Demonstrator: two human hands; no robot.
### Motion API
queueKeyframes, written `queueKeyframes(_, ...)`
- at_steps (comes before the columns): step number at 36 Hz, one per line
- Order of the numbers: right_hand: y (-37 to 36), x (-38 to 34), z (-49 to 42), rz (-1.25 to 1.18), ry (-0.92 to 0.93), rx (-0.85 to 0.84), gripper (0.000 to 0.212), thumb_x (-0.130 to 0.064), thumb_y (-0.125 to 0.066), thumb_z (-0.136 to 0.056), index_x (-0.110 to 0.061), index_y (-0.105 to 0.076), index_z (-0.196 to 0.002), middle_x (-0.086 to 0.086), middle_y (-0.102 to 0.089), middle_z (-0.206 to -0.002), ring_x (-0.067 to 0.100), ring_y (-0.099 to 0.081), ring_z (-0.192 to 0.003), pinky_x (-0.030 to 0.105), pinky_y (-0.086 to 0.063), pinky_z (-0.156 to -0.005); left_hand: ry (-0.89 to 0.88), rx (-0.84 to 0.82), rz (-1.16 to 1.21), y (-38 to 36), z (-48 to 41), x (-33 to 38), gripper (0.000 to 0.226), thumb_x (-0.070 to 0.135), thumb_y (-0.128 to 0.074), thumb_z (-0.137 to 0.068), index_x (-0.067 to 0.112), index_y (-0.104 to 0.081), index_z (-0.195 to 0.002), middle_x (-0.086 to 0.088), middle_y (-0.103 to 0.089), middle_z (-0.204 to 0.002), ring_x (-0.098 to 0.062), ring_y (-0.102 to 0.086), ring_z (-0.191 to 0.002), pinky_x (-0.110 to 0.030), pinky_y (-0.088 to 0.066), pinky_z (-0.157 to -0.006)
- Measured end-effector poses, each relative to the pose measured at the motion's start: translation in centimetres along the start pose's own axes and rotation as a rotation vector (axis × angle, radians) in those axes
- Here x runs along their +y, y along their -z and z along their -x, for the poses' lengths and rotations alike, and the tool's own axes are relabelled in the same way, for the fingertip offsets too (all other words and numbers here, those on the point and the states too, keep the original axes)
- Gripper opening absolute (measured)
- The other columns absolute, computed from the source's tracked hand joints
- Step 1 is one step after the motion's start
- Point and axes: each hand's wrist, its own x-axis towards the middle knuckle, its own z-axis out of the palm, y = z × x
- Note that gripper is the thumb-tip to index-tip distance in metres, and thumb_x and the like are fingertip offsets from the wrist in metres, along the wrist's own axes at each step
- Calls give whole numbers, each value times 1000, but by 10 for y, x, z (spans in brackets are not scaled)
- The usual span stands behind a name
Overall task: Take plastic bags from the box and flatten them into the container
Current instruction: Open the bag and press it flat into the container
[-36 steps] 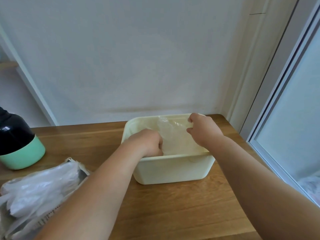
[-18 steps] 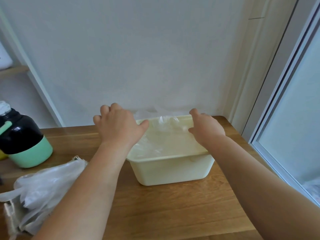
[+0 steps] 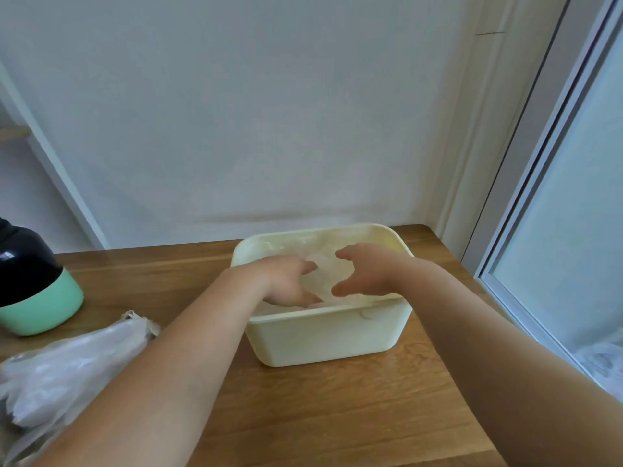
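Note:
A pale yellow plastic container [image 3: 330, 335] stands on the wooden table near the wall. Clear plastic bags [image 3: 323, 264] lie inside it. My left hand [image 3: 288, 281] reaches down into the container with spread fingers pressing on the plastic. My right hand [image 3: 365, 271] is beside it over the container, fingers spread and slightly bent above the plastic. A heap of clear plastic bags [image 3: 64, 369] fills the box at the lower left; the box itself is mostly hidden under them.
A black and mint-green jug [image 3: 33, 291] stands at the left edge of the wooden table [image 3: 337, 416]. A white wall runs behind the container. A window frame [image 3: 526, 230] closes the right side, close to the table's right edge.
My left hand came down from above the container's left rim into the container. My right hand moved from the far right rim toward the middle, and the plastic now lies lower inside.

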Motion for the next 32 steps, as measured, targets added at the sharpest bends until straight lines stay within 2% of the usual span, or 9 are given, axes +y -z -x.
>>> queueKeyframes(2, -3, 1, -6, 55, -46, -100, 81, -37, -65, -87, -20, -18, -151, -2, -22, -157, 21, -28, -141, 33, -27, -110, 20, -67, 20, -2, -3, -1, 72, 47, -55, -94, 31, -18, -154, 7, -26, -158, -21, -33, -141, -34, -33, -111)
queueKeyframes(5, -5, 3, -11, 117, -100, -216, 83, -39, -66, -85, -20, -19, -151, -1, -24, -156, 23, -29, -140, 38, -30, -109, 23, -119, 23, -4, -6, -2, 70, 41, -53, -96, 29, -17, -154, 5, -24, -159, -22, -34, -141, -35, -35, -111)
queueKeyframes(10, -8, 9, -13, 103, -116, -221, 79, -40, -66, -85, -19, -25, -150, 0, -31, -152, 24, -35, -136, 37, -34, -106, -24, -37, 26, -3, -5, -2, 66, 33, -57, -95, 28, -25, -153, 4, -29, -157, -21, -35, -140, -34, -37, -109)
queueKeyframes(17, 1, 4, -4, -103, -77, 169, 54, -27, -57, -91, -19, -42, -142, -1, -48, -140, 18, -48, -125, 24, -35, -97, -58, 359, 334, 4, 18, -13, 36, 41, -64, -89, 29, -62, -123, 12, -59, -128, -8, -56, -112, -22, -40, -89)
queueKeyframes(21, 2, -14, 16, -219, 2, 377, 42, -25, -53, -92, -23, -51, -134, -5, -59, -126, 12, -55, -110, 18, -37, -85, -64, 484, 453, 4, 46, -23, 23, 35, -63, -91, 30, -66, -113, 15, -63, -117, -4, -59, -99, -19, -41, -81)
queueKeyframes(24, -5, -39, 33, -335, 97, 503, 35, -23, -51, -94, -21, -55, -128, -7, -61, -117, 9, -54, -100, 7, -32, -67, -35, 548, 480, -1, 71, -38, 22, 35, -62, -91, 31, -66, -113, 20, -63, -111, 3, -59, -94, -7, -38, -72)
queueKeyframes(26, -13, -56, 38, -450, 151, 588, 29, -22, -52, -93, -21, -60, -121, -11, -63, -105, 7, -56, -87, 10, -41, -70, -21, 603, 510, -4, 88, -45, 20, 34, -63, -91, 30, -67, -111, 20, -65, -105, 7, -58, -92, -2, -37, -70)
queueKeyframes(28, -26, -77, 40, -565, 208, 613, 23, -22, -54, -92, -22, -63, -114, -18, -60, -88, 2, -56, -75, 13, -46, -68, -4, 667, 552, -11, 109, -56, 15, 32, -63, -92, 30, -69, -105, 21, -66, -99, 8, -59, -90, -5, -39, -73)
queueKeyframes(32, -54, -115, 41, -675, 327, 530, 13, -20, -55, -92, -27, -62, -101, -18, -57, -78, -3, -53, -59, 6, -39, -56, 75, 730, 527, -26, 143, -77, 14, 29, -58, -95, 33, -67, -105, 23, -63, -100, 10, -55, -90, -5, -38, -73)
